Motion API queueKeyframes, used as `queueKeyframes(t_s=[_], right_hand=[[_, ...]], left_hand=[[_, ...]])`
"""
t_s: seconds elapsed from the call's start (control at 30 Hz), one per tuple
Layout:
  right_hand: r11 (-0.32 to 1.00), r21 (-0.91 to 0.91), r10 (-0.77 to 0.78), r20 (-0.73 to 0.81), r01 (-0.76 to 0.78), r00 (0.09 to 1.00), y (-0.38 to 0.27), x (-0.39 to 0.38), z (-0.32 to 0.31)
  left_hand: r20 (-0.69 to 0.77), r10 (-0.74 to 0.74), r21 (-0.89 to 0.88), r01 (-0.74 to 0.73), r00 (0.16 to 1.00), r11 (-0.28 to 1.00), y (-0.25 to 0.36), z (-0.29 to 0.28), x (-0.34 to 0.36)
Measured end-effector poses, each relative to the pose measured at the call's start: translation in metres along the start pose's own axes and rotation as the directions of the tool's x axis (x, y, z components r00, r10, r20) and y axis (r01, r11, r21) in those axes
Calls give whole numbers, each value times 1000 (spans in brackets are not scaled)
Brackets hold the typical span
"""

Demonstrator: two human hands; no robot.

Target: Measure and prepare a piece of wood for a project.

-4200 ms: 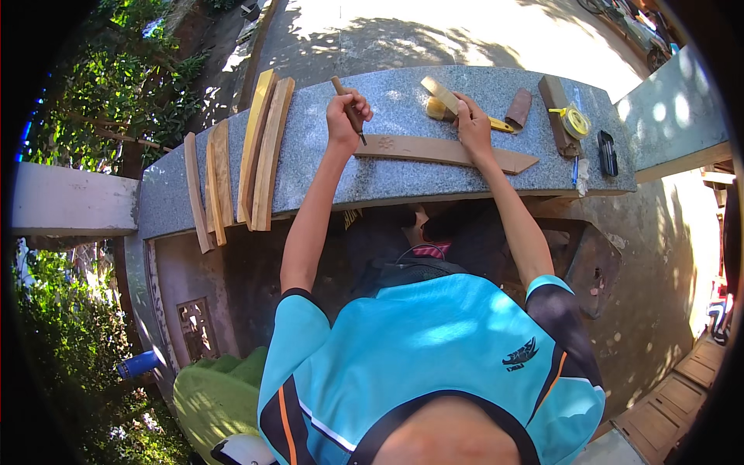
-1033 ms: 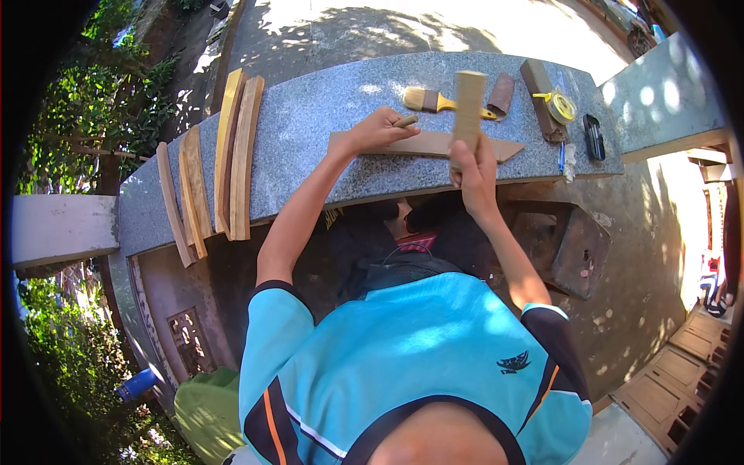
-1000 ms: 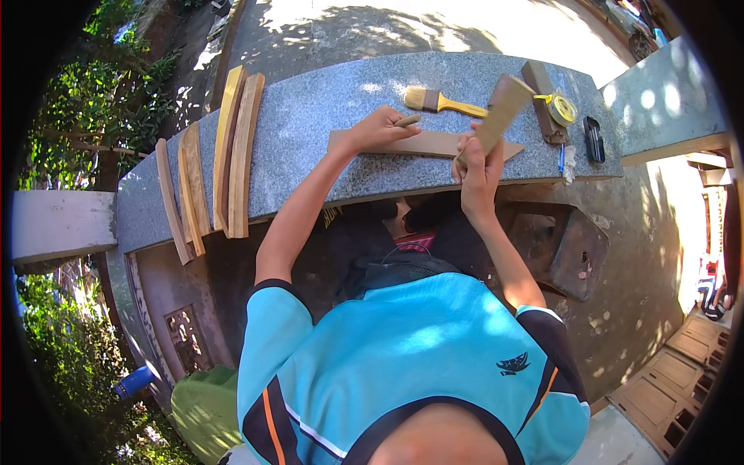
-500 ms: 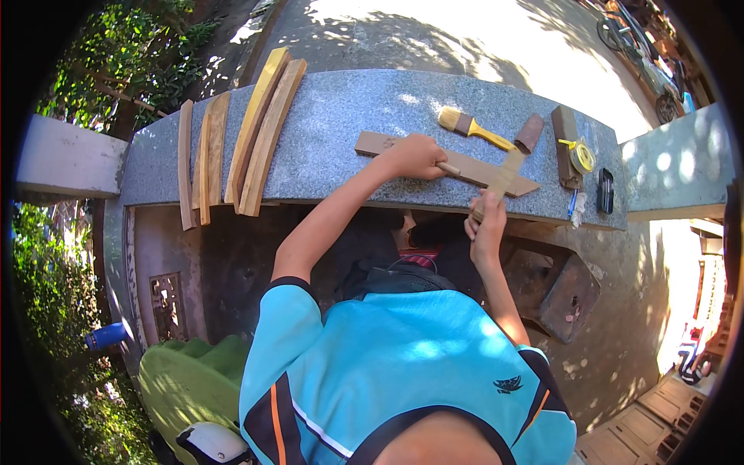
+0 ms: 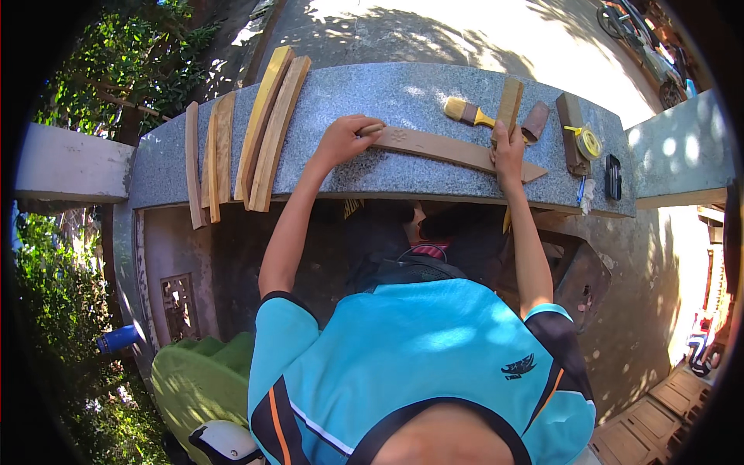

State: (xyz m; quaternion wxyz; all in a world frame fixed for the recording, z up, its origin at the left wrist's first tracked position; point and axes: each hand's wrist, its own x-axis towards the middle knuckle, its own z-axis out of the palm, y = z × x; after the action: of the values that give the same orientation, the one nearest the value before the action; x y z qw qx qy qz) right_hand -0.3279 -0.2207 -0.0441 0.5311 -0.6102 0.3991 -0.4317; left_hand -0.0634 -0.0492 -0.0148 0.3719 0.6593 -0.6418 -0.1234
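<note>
My left hand [image 5: 346,141] grips a short wooden tool [image 5: 373,129] at the left end of a pale flat board [image 5: 438,147], which lies crosswise on the bench and bears a small flower-like mark. My right hand [image 5: 508,154], fingers closed, holds a wooden bat [image 5: 510,102] upright over the board's right part. Just beyond are a yellow-handled brush [image 5: 465,111] and a brown cylindrical piece [image 5: 536,122]. The tool's tip is hidden or too small to tell.
Several wood strips [image 5: 263,132] lie at left on the granite bench [image 5: 364,93]. At right: a dark wooden block [image 5: 572,159] with a yellow tape roll [image 5: 588,143], a blue pen [image 5: 581,188], a black case [image 5: 613,177]. Below left are a green chair [image 5: 194,387] and white helmet [image 5: 225,440].
Since half a second ago my left hand has moved left to the board's end. My right hand has risen with the bat, now more upright. The view has shifted slightly.
</note>
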Motion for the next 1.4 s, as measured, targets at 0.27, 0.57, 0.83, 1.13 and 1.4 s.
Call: queueKeyframes(t_s=[0.27, 0.57, 0.83, 1.13, 1.4], right_hand=[[986, 148, 67, 33, -71, 997, -11, -3, 0], [976, 196, 78, 75, -92, 994, -12, -2, -1], [971, 221, 79, 73, -94, 994, -11, -4, -2], [969, 232, 69, 83, -87, 994, -9, -1, -3], [969, 232, 66, 85, -84, 994, -8, -1, -4]], left_hand=[[239, 137, 304, -208, 961, 930, 6, 4, 3], [337, -263, -232, 351, 904, 907, 13, 5, 36], [258, -307, -878, 355, 916, 320, 27, 27, 52], [9, -391, -903, 175, 920, 392, 12, 31, 72], [-9, -375, -897, 158, 927, 414, 10, 39, 73]])
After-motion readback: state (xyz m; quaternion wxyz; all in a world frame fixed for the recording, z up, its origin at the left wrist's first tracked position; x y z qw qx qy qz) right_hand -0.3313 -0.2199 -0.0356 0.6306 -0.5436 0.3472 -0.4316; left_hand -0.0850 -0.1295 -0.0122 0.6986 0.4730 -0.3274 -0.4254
